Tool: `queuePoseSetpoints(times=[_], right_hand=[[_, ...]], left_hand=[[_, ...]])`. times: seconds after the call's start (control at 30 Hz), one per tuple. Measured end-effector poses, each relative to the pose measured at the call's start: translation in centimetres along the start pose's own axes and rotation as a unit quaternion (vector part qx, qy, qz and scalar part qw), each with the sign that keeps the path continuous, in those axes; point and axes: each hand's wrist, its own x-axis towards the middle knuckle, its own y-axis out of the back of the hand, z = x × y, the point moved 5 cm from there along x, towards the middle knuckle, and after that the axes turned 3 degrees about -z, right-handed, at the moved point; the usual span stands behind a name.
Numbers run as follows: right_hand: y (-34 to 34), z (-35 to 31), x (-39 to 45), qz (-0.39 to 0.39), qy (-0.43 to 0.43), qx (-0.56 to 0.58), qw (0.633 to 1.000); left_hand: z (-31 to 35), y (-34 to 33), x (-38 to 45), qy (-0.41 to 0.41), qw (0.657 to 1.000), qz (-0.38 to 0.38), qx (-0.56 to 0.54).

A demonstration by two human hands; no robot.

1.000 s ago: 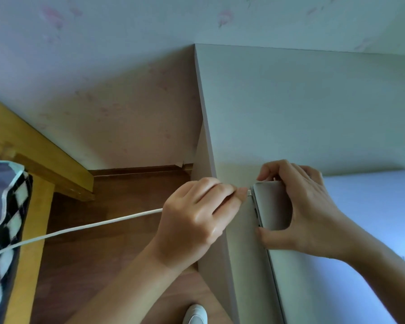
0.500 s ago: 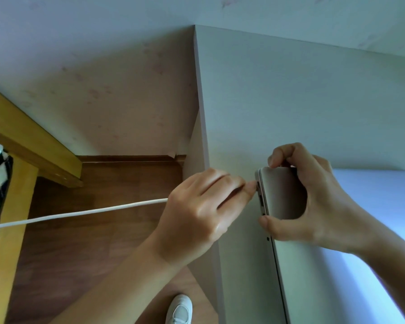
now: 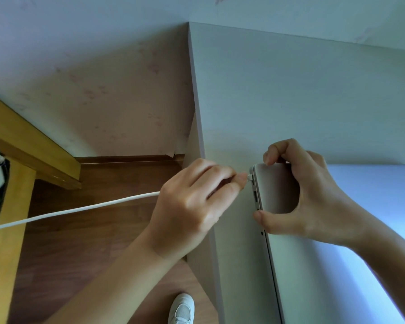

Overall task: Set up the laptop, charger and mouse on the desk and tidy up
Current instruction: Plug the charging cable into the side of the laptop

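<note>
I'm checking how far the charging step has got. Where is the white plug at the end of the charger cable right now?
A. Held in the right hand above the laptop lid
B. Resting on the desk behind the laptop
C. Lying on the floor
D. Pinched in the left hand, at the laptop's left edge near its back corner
D: the left hand pinches the plug against the closed laptop's side edge, while the right hand steadies that corner.

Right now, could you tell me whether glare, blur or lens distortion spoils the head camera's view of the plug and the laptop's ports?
Head view: bluish glare washes out the closed silver laptop lid's right part; wide-angle distortion bows the pale desk edges; the small white plug, pinched by the left hand, and the side ports stay fairly sharp; the right hand shades the lid corner.
</note>
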Motion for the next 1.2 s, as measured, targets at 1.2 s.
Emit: queuePoseSetpoints(times=[1.2], right_hand=[[-2.8, 2.7, -4.1, 0.065, 0.0, -0.21, 0.976]], left_hand=[[0.9, -2.1, 0.8, 0.083, 0.974, -0.204, 0.05]])
